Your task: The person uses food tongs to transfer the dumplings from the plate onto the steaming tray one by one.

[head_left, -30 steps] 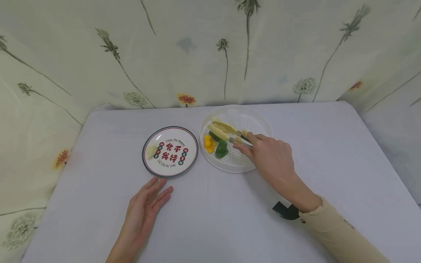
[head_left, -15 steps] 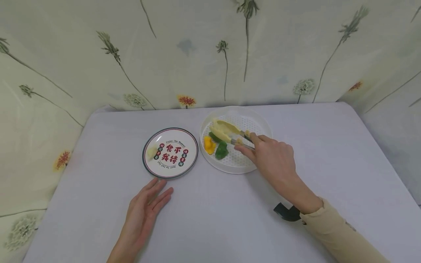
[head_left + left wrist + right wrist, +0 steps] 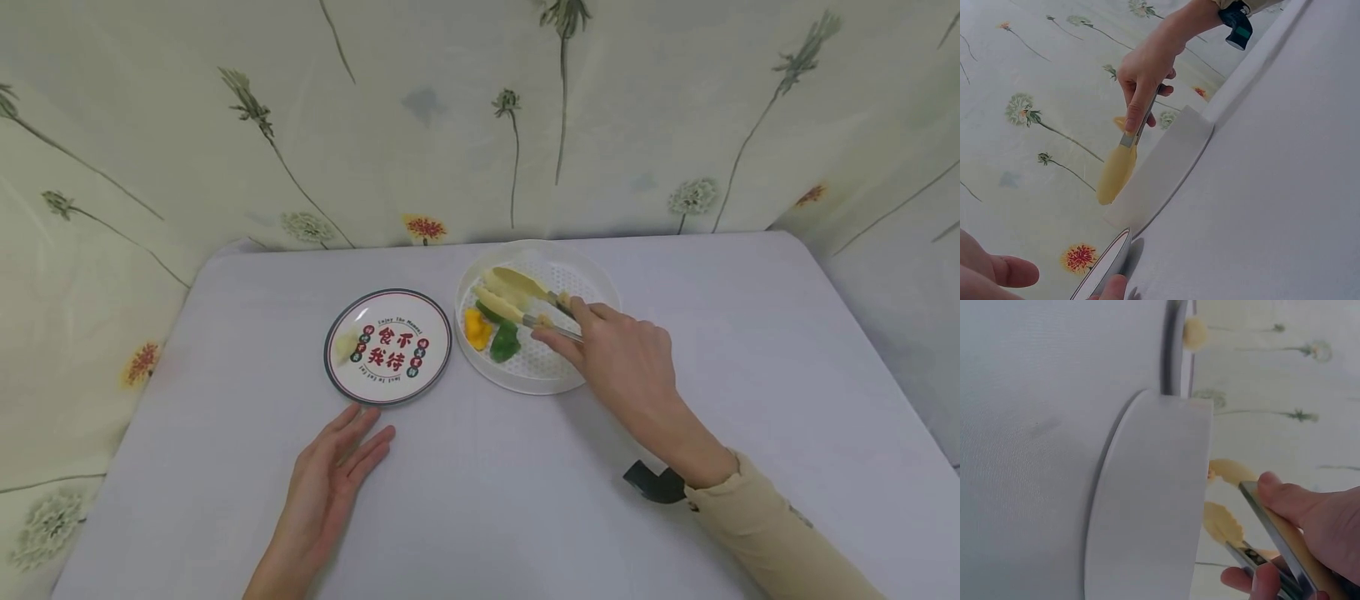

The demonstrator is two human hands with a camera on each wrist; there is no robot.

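Observation:
My right hand (image 3: 626, 354) holds a pair of tongs (image 3: 521, 283) with pale yellow heads and metal arms, over a round white perforated tray (image 3: 540, 385). The tong heads stand apart above a pale piece, partly hidden, that I cannot identify. A yellow piece (image 3: 477, 330) and green pieces (image 3: 506, 342) that look like bell pepper lie at the tray's left side. My left hand (image 3: 326, 479) is relaxed, its fingertips at the near rim of a printed plate (image 3: 386, 390). On that plate's left side sits a small pale yellowish piece (image 3: 347, 346).
A white cloth covers the table (image 3: 480, 500). Behind it hangs a flower-printed curtain (image 3: 450, 125). The plate stands just left of the tray, whose tall side wall (image 3: 1147, 500) shows in the right wrist view.
The tong heads have spread a little wider apart, the upper one shifting slightly away from me. My left hand, the plate and the tray stay in place.

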